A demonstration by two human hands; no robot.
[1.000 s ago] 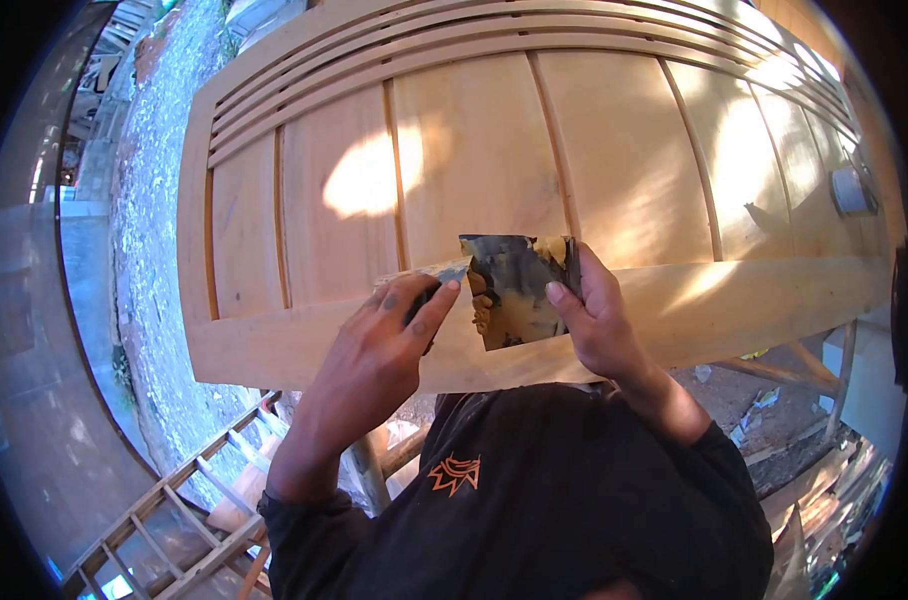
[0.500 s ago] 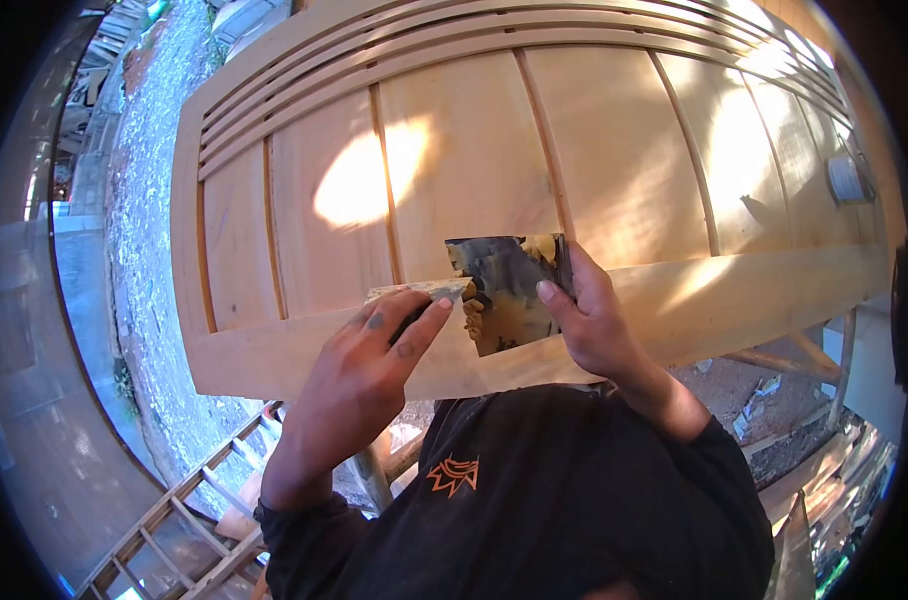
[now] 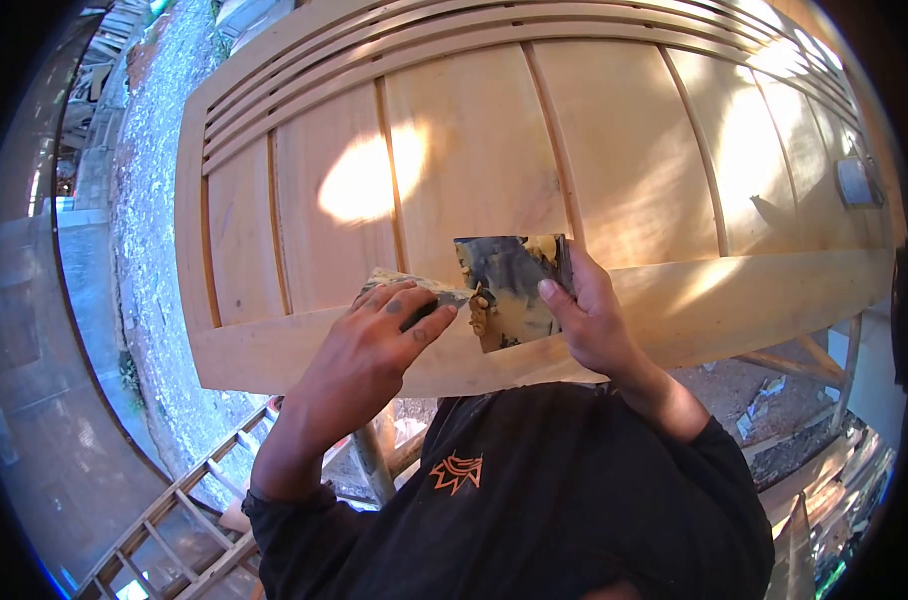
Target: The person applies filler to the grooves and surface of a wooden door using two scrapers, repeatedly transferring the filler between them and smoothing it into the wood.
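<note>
Left hand [image 3: 362, 345] arched, right hand [image 3: 602, 325] pinching plate [image 3: 516, 285]

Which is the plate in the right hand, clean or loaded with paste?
Loaded: a lump of yellowish paste clings to the plate at its edge nearest the left hand.

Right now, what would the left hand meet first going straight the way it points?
The left hand would likely meet the smeared plate in the right hand; the exact gap is unclear.
</note>
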